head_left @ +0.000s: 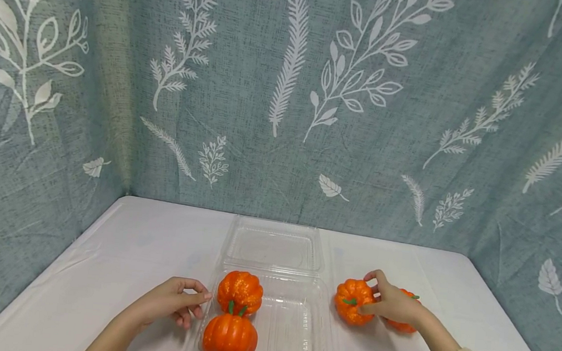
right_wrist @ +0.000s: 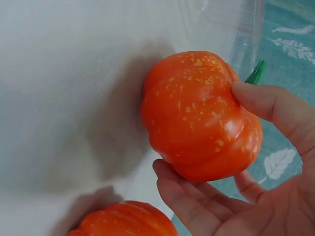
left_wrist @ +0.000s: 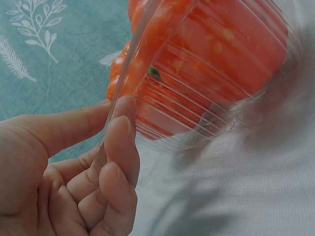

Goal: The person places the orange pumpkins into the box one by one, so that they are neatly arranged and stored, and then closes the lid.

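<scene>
A clear plastic clamshell container [head_left: 292,332] lies with its lid folded back, and two orange toy pumpkins [head_left: 230,336] sit along its left side. My left hand [head_left: 169,302] is at the container's left edge; in the left wrist view its thumb and fingers [left_wrist: 120,142] pinch the thin rim. To the right of the container, my right hand [head_left: 392,303] grips another orange pumpkin [head_left: 350,301] with a green stem. The right wrist view shows the thumb near the stem of this speckled pumpkin [right_wrist: 202,115] and the fingers under its other side.
One more pumpkin [head_left: 402,323] rests on the white table [head_left: 155,237] behind my right wrist, partly hidden by it. The lid [head_left: 275,244] lies flat toward the back. A blue-green leaf-patterned curtain [head_left: 249,83] hangs around the table's back and sides.
</scene>
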Demonstrator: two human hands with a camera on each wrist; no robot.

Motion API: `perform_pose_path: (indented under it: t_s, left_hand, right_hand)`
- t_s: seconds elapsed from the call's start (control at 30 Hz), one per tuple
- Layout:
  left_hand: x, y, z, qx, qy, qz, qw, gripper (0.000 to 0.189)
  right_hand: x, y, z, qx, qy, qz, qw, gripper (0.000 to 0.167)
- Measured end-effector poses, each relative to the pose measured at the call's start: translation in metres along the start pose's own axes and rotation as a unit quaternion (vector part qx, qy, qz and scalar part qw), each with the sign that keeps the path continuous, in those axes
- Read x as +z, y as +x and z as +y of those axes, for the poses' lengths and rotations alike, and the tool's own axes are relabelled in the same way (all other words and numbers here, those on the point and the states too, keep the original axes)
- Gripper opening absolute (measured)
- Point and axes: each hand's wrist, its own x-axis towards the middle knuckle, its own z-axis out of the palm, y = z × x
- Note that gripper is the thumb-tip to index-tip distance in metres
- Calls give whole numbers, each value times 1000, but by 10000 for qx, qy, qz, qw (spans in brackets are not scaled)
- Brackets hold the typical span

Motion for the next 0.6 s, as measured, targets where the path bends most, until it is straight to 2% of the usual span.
perform_pose_path:
  t_s: [0.33, 0.6]
  left_hand:
    - [-1, 1, -1, 13, 3, 14, 10000, 32]
    - [-2, 1, 0, 5, 10, -12, 10000, 34]
  right_hand:
    - [1, 2, 2, -228, 371, -178, 9989, 67]
    - [-3, 3, 0, -977, -74, -204, 9950, 57]
